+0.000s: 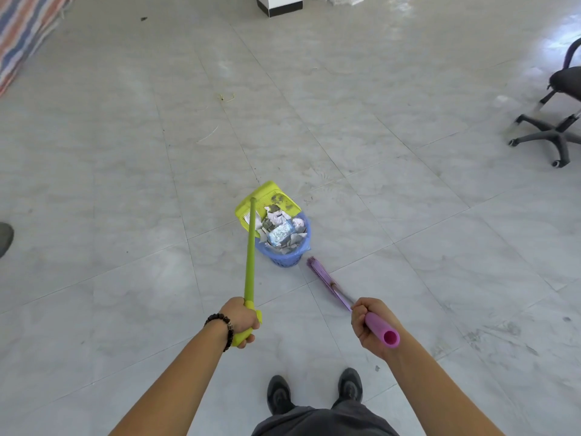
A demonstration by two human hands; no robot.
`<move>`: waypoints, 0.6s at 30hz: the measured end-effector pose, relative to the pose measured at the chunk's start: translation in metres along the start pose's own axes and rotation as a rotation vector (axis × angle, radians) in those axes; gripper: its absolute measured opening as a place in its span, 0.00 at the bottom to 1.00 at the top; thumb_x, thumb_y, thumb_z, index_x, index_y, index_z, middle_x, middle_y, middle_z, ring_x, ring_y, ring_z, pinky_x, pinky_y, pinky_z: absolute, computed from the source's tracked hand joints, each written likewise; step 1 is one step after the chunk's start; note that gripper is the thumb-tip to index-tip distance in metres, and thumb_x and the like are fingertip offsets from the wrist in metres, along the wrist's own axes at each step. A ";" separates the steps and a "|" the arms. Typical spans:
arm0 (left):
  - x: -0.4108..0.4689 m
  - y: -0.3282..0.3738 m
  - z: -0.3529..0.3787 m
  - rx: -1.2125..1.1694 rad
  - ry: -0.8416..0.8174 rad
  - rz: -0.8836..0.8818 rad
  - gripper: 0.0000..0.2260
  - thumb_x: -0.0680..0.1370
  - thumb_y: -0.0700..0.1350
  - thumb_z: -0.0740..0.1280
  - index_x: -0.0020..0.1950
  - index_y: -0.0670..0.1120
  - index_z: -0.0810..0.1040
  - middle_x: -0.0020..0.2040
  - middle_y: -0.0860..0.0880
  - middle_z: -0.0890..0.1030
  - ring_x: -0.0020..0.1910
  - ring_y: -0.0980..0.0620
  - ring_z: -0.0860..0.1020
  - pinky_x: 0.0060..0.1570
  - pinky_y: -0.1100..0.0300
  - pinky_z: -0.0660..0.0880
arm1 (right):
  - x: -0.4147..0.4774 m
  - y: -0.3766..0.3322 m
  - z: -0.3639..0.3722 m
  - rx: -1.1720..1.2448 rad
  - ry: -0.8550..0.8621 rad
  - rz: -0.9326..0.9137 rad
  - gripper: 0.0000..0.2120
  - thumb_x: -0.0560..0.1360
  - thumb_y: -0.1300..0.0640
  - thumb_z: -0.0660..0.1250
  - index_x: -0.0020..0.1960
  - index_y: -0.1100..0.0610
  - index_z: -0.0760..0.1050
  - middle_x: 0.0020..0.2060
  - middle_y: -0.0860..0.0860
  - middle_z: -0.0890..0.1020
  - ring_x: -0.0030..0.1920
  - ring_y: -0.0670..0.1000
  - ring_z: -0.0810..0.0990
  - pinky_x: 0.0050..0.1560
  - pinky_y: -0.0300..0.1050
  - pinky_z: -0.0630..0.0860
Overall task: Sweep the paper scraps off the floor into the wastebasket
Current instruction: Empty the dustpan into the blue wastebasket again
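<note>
A blue wastebasket (284, 258) stands on the tiled floor in the middle of the view, full of paper scraps (283, 229). A lime-green dustpan (270, 199) is tilted over its far-left rim, with scraps sliding from the pan into the basket. My left hand (242, 319) grips the end of the dustpan's long green handle (250, 262). My right hand (369, 322) grips the purple broom handle (388, 335). The broom's purple head (319, 272) rests on the floor just right of the basket.
A black office chair (556, 121) on casters stands at the right edge. A striped tarp (22, 36) lies at the far left, a black-and-white box (279, 4) at the top. A few thin straws (224, 97) lie on the floor beyond the basket. My shoes (314, 393) are below.
</note>
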State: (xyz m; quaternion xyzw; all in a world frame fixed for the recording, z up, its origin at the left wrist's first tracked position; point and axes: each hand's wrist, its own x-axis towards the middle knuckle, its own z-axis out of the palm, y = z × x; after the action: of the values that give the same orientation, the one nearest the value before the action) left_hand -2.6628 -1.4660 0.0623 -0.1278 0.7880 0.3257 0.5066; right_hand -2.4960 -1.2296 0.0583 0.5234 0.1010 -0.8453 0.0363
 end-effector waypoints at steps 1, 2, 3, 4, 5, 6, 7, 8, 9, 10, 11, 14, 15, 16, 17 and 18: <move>-0.001 0.000 -0.001 -0.004 0.010 0.004 0.09 0.76 0.30 0.63 0.53 0.40 0.72 0.50 0.44 0.77 0.33 0.44 0.74 0.27 0.61 0.67 | 0.000 0.000 0.000 -0.001 0.002 0.004 0.05 0.76 0.66 0.59 0.44 0.58 0.69 0.24 0.51 0.72 0.19 0.45 0.72 0.20 0.35 0.74; -0.001 0.000 -0.001 -0.008 0.017 0.010 0.09 0.76 0.30 0.63 0.53 0.40 0.72 0.50 0.44 0.77 0.33 0.44 0.74 0.27 0.61 0.67 | 0.001 0.001 0.000 -0.002 0.002 0.008 0.05 0.76 0.66 0.60 0.44 0.58 0.69 0.24 0.51 0.72 0.19 0.45 0.72 0.19 0.35 0.74; -0.002 0.000 -0.001 -0.003 0.024 0.015 0.08 0.76 0.30 0.62 0.53 0.40 0.72 0.49 0.44 0.77 0.33 0.44 0.74 0.26 0.61 0.67 | 0.001 0.002 0.000 -0.003 0.003 0.011 0.05 0.76 0.66 0.60 0.43 0.58 0.69 0.24 0.51 0.72 0.19 0.45 0.72 0.19 0.35 0.74; -0.003 -0.001 -0.001 0.010 0.031 0.016 0.08 0.76 0.31 0.62 0.52 0.40 0.73 0.49 0.44 0.77 0.33 0.44 0.74 0.26 0.61 0.67 | 0.001 0.002 0.001 -0.007 0.006 0.013 0.06 0.76 0.66 0.60 0.42 0.58 0.69 0.24 0.51 0.72 0.19 0.45 0.72 0.19 0.35 0.74; -0.004 -0.003 0.001 0.028 0.040 0.014 0.07 0.76 0.31 0.62 0.51 0.41 0.73 0.48 0.44 0.76 0.33 0.44 0.74 0.26 0.61 0.68 | 0.001 0.003 0.002 -0.013 0.011 0.011 0.07 0.76 0.66 0.60 0.41 0.58 0.69 0.24 0.51 0.72 0.19 0.45 0.72 0.19 0.35 0.74; -0.004 -0.005 0.002 0.046 0.047 0.011 0.07 0.76 0.32 0.62 0.51 0.41 0.73 0.48 0.43 0.76 0.33 0.44 0.74 0.26 0.61 0.68 | 0.000 0.004 0.003 -0.020 0.015 0.009 0.08 0.76 0.66 0.60 0.40 0.58 0.69 0.24 0.51 0.72 0.19 0.45 0.72 0.19 0.34 0.74; -0.003 -0.007 0.004 0.065 0.052 0.007 0.07 0.77 0.32 0.61 0.52 0.41 0.73 0.48 0.43 0.76 0.33 0.44 0.74 0.27 0.61 0.68 | 0.000 0.006 0.004 -0.024 0.018 0.008 0.08 0.76 0.66 0.59 0.39 0.58 0.68 0.23 0.51 0.72 0.18 0.45 0.72 0.19 0.34 0.74; -0.001 -0.010 0.005 0.086 0.054 0.001 0.07 0.77 0.33 0.61 0.54 0.41 0.72 0.47 0.43 0.75 0.32 0.45 0.74 0.27 0.61 0.68 | -0.001 0.007 0.005 -0.024 0.019 0.009 0.09 0.77 0.66 0.59 0.38 0.58 0.68 0.23 0.51 0.72 0.18 0.45 0.72 0.19 0.34 0.74; 0.001 -0.013 0.006 0.107 0.055 -0.005 0.09 0.77 0.33 0.62 0.55 0.41 0.72 0.47 0.42 0.75 0.32 0.45 0.74 0.27 0.61 0.68 | -0.001 0.008 0.005 -0.022 0.020 0.011 0.09 0.77 0.66 0.59 0.38 0.58 0.68 0.23 0.51 0.72 0.18 0.45 0.72 0.20 0.34 0.74; 0.002 -0.015 0.007 0.124 0.054 -0.010 0.10 0.76 0.33 0.62 0.56 0.40 0.72 0.48 0.42 0.75 0.32 0.45 0.74 0.27 0.61 0.68 | -0.001 0.009 0.005 -0.020 0.022 0.012 0.09 0.77 0.66 0.60 0.38 0.59 0.68 0.23 0.51 0.72 0.18 0.45 0.72 0.20 0.34 0.74; 0.003 -0.017 0.007 0.135 0.047 -0.013 0.11 0.76 0.33 0.62 0.56 0.40 0.72 0.50 0.41 0.76 0.31 0.45 0.74 0.27 0.61 0.68 | -0.002 0.010 0.004 -0.019 0.024 0.012 0.09 0.77 0.66 0.60 0.38 0.59 0.68 0.23 0.51 0.72 0.18 0.45 0.72 0.20 0.34 0.74; 0.004 -0.022 0.009 0.142 0.037 -0.002 0.10 0.74 0.32 0.63 0.54 0.41 0.72 0.54 0.39 0.77 0.29 0.45 0.74 0.28 0.61 0.68 | -0.002 0.009 0.004 -0.028 0.029 0.014 0.09 0.77 0.66 0.60 0.38 0.59 0.69 0.23 0.51 0.72 0.18 0.45 0.72 0.19 0.34 0.74; 0.003 -0.024 0.011 0.151 0.052 0.005 0.09 0.75 0.32 0.63 0.54 0.41 0.72 0.53 0.39 0.77 0.29 0.45 0.74 0.27 0.61 0.68 | -0.002 0.008 0.003 -0.032 0.030 0.015 0.09 0.77 0.66 0.60 0.38 0.59 0.68 0.24 0.51 0.72 0.19 0.45 0.72 0.19 0.34 0.74; 0.002 -0.026 0.012 0.161 0.072 0.012 0.09 0.75 0.33 0.63 0.54 0.42 0.72 0.51 0.40 0.77 0.29 0.45 0.75 0.27 0.61 0.68 | -0.002 0.007 0.003 -0.034 0.030 0.014 0.09 0.77 0.66 0.60 0.38 0.59 0.68 0.24 0.51 0.72 0.19 0.45 0.72 0.19 0.34 0.74; 0.001 -0.029 0.014 0.169 0.096 0.021 0.09 0.75 0.35 0.62 0.54 0.42 0.72 0.49 0.41 0.77 0.29 0.46 0.75 0.26 0.62 0.68 | -0.002 0.007 0.002 -0.034 0.030 0.013 0.09 0.76 0.67 0.60 0.38 0.59 0.69 0.24 0.51 0.72 0.19 0.45 0.72 0.19 0.34 0.74; 0.000 -0.031 0.014 0.174 0.120 0.034 0.09 0.76 0.36 0.62 0.55 0.43 0.73 0.49 0.42 0.78 0.29 0.46 0.76 0.26 0.62 0.69 | -0.002 0.006 0.002 -0.032 0.030 0.012 0.09 0.76 0.67 0.60 0.39 0.59 0.69 0.24 0.51 0.72 0.19 0.45 0.72 0.20 0.34 0.74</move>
State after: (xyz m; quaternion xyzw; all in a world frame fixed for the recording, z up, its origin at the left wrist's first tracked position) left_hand -2.6358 -1.4804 0.0461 -0.0891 0.8441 0.2564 0.4623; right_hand -2.4956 -1.2360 0.0599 0.5359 0.1118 -0.8354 0.0484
